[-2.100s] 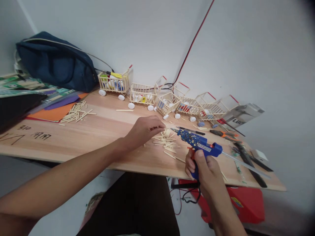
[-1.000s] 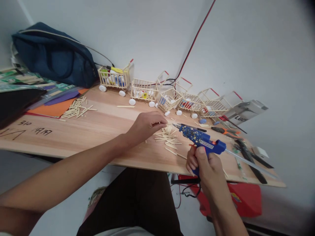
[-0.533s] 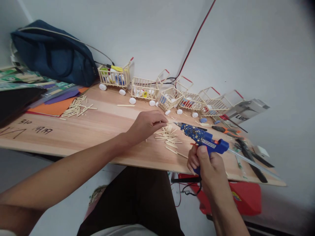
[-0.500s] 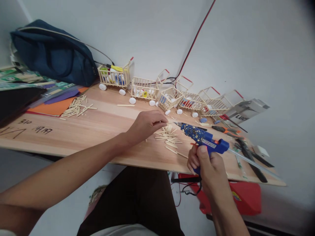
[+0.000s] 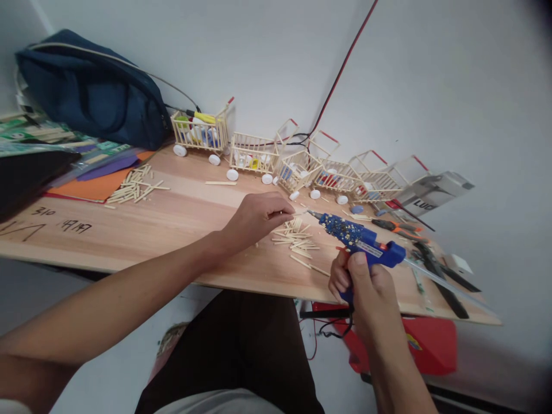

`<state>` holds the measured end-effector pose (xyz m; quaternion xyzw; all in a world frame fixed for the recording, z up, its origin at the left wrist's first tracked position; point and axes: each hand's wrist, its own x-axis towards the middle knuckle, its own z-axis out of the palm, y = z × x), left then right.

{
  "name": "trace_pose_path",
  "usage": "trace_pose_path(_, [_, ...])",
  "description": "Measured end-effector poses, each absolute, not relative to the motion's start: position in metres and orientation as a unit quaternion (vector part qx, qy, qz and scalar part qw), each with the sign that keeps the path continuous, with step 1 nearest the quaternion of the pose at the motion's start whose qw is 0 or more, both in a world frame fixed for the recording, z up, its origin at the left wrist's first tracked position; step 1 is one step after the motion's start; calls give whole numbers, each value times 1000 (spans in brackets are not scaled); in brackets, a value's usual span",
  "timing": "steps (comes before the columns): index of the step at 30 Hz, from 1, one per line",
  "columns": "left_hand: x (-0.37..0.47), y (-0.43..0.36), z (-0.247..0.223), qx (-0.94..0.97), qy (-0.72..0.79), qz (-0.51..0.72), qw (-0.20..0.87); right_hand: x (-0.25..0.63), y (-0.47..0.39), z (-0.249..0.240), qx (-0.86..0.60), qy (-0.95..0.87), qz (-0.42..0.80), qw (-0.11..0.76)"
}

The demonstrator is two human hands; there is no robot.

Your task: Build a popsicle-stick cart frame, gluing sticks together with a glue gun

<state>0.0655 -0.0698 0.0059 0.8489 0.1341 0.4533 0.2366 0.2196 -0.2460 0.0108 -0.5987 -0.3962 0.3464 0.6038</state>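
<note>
My right hand (image 5: 360,282) is wrapped round the grip of a blue glue gun (image 5: 347,230), whose body is crusted with specks. A clear glue stick (image 5: 444,284) runs out of its back end. Between the pinched fingertips of my left hand (image 5: 267,214) a thin wooden stick (image 5: 299,214) points right, its free end close to the glue gun's nozzle. Whether nozzle and stick touch, I cannot tell. Just below lies a loose pile of short wooden sticks (image 5: 297,238) on the wooden table (image 5: 185,224).
Several miniature stick-built carts (image 5: 254,155) with white wheels stand along the wall. A blue bag (image 5: 95,92) sits at the back left, near another stick pile (image 5: 135,187) and coloured sheets (image 5: 92,184). Pliers (image 5: 399,227) and a box (image 5: 440,192) lie right. A red object (image 5: 426,345) is below the table.
The glue gun in my right hand has shifted slightly right, its nozzle drawing back a little from my left fingertips. My left hand has hardly moved and keeps its pinch.
</note>
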Motion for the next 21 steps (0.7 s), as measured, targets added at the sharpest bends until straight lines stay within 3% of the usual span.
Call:
trace_pose_path(13, [65,-69,4,844,144,456,244,208,-245,26,-611,-391,311,614])
trace_pose_path(21, [66,-70,8,810,163,463,322,218,-243,13,-615,-412,338,581])
